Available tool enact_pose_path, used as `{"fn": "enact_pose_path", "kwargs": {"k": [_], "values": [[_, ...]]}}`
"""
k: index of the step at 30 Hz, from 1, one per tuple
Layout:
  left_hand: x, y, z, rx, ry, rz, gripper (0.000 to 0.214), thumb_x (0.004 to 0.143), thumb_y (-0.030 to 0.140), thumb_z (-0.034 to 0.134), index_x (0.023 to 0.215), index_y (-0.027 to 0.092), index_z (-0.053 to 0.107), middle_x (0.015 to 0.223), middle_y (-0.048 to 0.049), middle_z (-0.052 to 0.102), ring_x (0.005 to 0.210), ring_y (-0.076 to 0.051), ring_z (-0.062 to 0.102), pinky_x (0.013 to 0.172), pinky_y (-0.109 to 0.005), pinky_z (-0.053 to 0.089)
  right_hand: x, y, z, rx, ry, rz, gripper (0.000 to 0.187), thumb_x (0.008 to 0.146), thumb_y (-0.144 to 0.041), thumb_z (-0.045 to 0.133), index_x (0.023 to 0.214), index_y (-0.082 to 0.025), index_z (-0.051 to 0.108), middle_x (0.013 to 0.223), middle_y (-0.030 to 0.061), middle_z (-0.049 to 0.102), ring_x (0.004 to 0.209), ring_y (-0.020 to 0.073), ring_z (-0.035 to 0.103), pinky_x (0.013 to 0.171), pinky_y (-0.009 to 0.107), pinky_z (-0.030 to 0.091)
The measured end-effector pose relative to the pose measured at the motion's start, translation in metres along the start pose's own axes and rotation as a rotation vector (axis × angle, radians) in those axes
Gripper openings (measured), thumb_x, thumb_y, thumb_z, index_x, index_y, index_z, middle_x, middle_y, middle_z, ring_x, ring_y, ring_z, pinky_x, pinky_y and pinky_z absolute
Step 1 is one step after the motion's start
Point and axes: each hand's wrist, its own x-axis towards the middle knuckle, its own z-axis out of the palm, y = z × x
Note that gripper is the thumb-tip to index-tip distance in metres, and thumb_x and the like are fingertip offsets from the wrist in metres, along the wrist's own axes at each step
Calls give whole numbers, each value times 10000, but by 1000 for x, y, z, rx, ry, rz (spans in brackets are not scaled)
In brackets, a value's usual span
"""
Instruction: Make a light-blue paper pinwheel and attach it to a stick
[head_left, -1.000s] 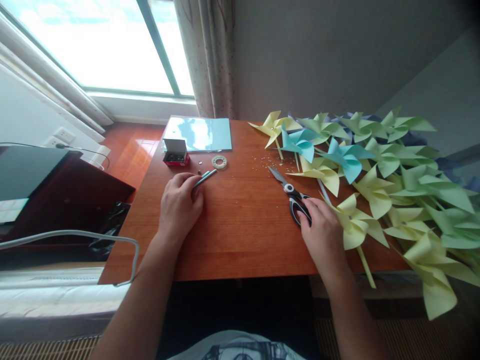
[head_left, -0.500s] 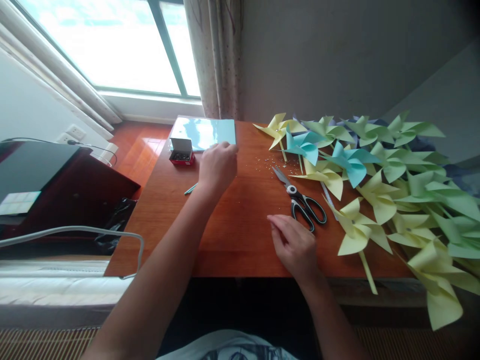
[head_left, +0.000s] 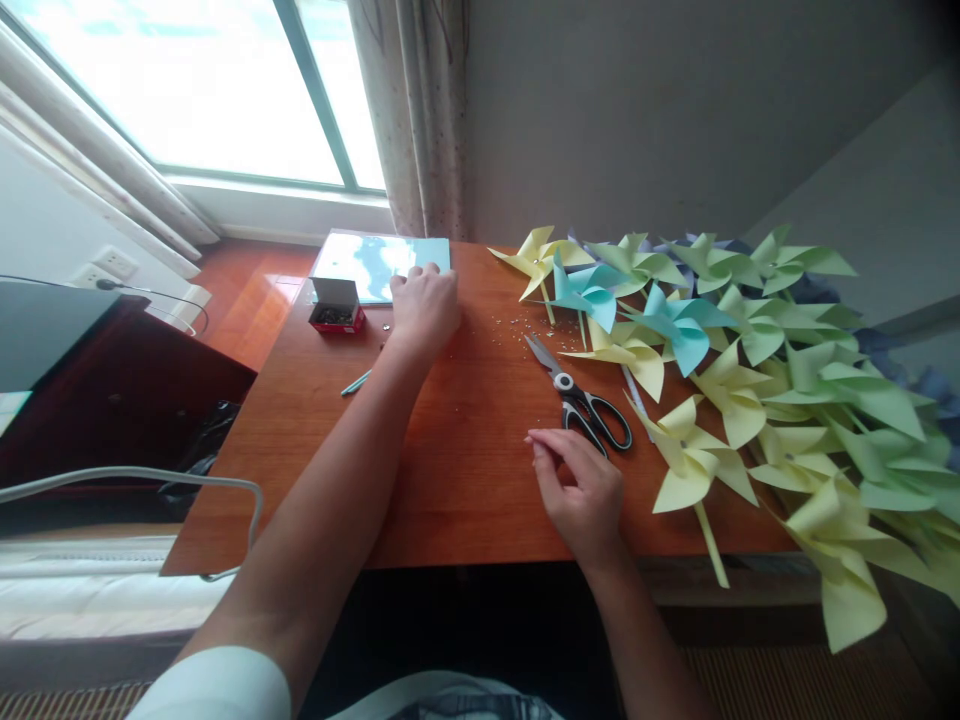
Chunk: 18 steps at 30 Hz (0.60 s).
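Note:
My left hand (head_left: pixel 424 305) reaches far across the wooden table (head_left: pixel 465 480). Its fingers are curled, with the tips on the near edge of a light blue paper sheet (head_left: pixel 352 262); whatever is under the palm is hidden. My right hand (head_left: pixel 581 490) rests on the table near the front edge, fingers loosely curled, thumb and forefinger together pointing left. Black-handled scissors (head_left: pixel 581 405) lie just beyond it, untouched. A thin blue paper stick (head_left: pixel 356 382) lies left of my forearm. A small red box of pins (head_left: pixel 335 305) stands open beside the sheet.
Several yellow, green and blue paper pinwheels (head_left: pixel 712 400) are heaped over the table's right side and hang past its front edge. Tiny scraps (head_left: pixel 510 320) dot the wood. A dark cabinet (head_left: pixel 112 400), a white cable (head_left: pixel 150 478) and a wall socket (head_left: pixel 112 265) are at the left.
My left hand left the blue stick and reached forward to the blue sheet, covering the tape roll. My right hand let go of the scissors and drew back to the left.

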Motion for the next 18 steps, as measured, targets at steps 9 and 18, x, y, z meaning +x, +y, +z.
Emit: {"fn": "enact_pose_path", "kwargs": {"k": [9,18], "values": [[7,-9,10,28,-38,-33,402,892,139,393,1106,162,733,1084,-188,711,1007,-326,642,899,-463,378,1,0,0,21,-44,16,224,952,-124,544,1030,-213,734,959,67,790,880,191,755,811,324,633],[10,-12,4,46,30,-135,409,911,207,385,1042,141,767,1048,-208,741,917,-352,667,746,-433,449,0,1,0,49,-66,87,207,957,-151,541,1009,-213,732,960,73,785,880,204,751,770,321,635]]}}
